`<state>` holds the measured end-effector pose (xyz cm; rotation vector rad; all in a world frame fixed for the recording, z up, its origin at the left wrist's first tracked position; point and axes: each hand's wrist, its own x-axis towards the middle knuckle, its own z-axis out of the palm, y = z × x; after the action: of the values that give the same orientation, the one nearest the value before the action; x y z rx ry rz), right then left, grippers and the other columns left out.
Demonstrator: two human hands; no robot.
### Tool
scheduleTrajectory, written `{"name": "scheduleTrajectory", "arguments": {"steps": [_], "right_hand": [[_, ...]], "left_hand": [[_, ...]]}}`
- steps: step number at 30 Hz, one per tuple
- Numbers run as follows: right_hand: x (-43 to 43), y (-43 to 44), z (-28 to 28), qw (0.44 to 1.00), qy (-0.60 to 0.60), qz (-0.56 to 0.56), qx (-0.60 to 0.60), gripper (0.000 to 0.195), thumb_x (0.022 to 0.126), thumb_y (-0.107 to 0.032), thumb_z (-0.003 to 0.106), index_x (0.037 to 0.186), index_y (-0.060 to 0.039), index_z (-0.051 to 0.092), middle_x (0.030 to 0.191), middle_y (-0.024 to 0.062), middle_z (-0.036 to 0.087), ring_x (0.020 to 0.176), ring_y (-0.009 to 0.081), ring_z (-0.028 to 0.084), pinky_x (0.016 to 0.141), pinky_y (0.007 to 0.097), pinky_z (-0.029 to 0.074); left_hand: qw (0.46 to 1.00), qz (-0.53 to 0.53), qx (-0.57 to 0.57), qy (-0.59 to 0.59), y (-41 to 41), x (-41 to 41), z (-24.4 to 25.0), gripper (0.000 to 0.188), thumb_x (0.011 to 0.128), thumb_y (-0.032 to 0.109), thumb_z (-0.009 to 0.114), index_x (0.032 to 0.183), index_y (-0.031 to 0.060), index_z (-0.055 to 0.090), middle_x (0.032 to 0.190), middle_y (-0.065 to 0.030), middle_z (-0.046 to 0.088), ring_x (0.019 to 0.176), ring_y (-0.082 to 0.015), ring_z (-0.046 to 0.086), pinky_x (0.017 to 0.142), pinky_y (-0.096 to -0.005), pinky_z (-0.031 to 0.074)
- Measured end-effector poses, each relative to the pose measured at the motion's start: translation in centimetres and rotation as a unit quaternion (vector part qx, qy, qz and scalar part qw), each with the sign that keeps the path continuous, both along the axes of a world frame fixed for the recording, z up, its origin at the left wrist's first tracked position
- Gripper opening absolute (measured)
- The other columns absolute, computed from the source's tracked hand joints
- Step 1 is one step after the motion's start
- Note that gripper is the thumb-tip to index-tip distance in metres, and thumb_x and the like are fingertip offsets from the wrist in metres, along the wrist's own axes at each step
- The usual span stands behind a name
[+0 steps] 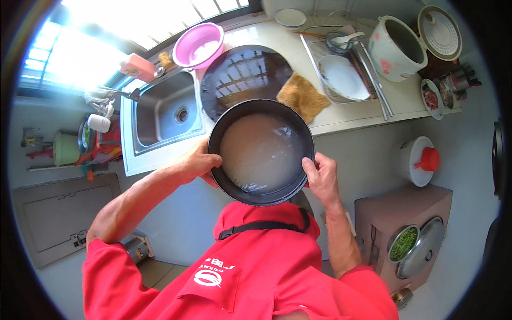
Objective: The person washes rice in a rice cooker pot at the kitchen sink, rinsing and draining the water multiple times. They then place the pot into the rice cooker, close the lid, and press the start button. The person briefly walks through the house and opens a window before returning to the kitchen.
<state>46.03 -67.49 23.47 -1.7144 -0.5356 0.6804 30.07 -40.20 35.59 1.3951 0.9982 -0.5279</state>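
My left hand (203, 162) and my right hand (321, 176) grip opposite sides of the rim of a round dark pot (262, 152), thumbs over the edge. Cloudy liquid covers pale grains, likely rice, in the pot. It is held in front of my chest, its far rim overlapping the view of a round dark board (246, 76) on the counter. Beside that board lies a crumpled orange-brown cloth (303, 97). To the left, a stainless steel sink (166, 108) is set in the counter, with a pink plastic basin (199, 45) behind it.
On the right counter stand an open rice cooker body (396, 48), a white plate (345, 78) on a wire rack, long metal chopsticks and a dish of raw meat (432, 99). Below right, a bowl of cut green vegetables (404, 244) sits by a metal lid (420, 252).
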Motion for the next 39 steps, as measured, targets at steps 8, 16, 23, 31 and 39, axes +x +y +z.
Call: {"name": "scheduleTrajectory", "arguments": {"steps": [8, 16, 23, 31, 39], "right_hand": [[6.1, -9.8, 3.8, 0.994, 0.064, -0.092, 0.005, 0.039, 0.099, -0.017, 0.069, 0.069, -0.003, 0.048, 0.056, -0.0011, 0.049, 0.051, 0.0053, 0.046, 0.045, 0.029, 0.037], [14.0, -14.2, 7.7, 0.987, 0.049, -0.152, -0.003, 0.032, 0.1, -0.016, 0.067, 0.073, -0.0027, 0.056, 0.059, -0.0024, 0.053, 0.049, 0.0063, 0.052, 0.043, 0.0256, 0.04], [21.8, -14.6, 10.5, 0.984, 0.014, -0.18, -0.008, 0.032, 0.099, -0.016, 0.068, 0.073, -0.0023, 0.057, 0.06, -0.0014, 0.056, 0.047, 0.0063, 0.052, 0.042, 0.0248, 0.041], [32.8, -13.9, 14.3, 0.985, -0.008, -0.174, 0.015, 0.035, 0.097, -0.016, 0.071, 0.07, -0.0036, 0.054, 0.06, -0.0013, 0.054, 0.048, 0.0058, 0.052, 0.041, 0.0245, 0.041], [45.0, -12.6, 14.8, 0.993, 0.013, -0.115, 0.025, 0.036, 0.096, -0.015, 0.071, 0.067, -0.0033, 0.052, 0.059, -0.0009, 0.053, 0.048, 0.0058, 0.052, 0.039, 0.0248, 0.04]], "left_hand": [[0.994, -0.081, -0.016, -0.073, -5.9, 9.4, -2.2, 0.065, 0.087, 0.005, 0.057, 0.151, 0.0101, 0.044, 0.117, -0.0117, 0.069, 0.089, -0.0228, 0.073, 0.058, -0.035, 0.065], [0.976, -0.177, 0.063, -0.111, -9.0, 21.0, -0.1, 0.057, 0.082, 0.005, 0.061, 0.138, 0.0026, 0.056, 0.091, -0.0088, 0.069, 0.081, -0.0161, 0.068, 0.059, -0.0305, 0.056], [0.946, -0.128, 0.08, -0.287, -9.4, 30.0, -0.3, 0.057, 0.074, -0.003, 0.061, 0.13, -0.0023, 0.063, 0.102, -0.0096, 0.074, 0.095, -0.017, 0.068, 0.089, -0.0329, 0.055], [0.934, -0.077, 0.054, -0.345, -8.8, 39.8, 3.0, 0.05, 0.074, -0.007, 0.06, 0.123, -0.0023, 0.068, 0.1, -0.0018, 0.072, 0.09, -0.0088, 0.067, 0.081, -0.0266, 0.056], [0.933, 0.013, 0.089, -0.348, -9.8, 47.6, 4.3, 0.058, 0.074, -0.001, 0.059, 0.131, -0.0016, 0.068, 0.1, 0.0023, 0.071, 0.075, -0.0026, 0.06, 0.063, -0.0169, 0.045]]}}
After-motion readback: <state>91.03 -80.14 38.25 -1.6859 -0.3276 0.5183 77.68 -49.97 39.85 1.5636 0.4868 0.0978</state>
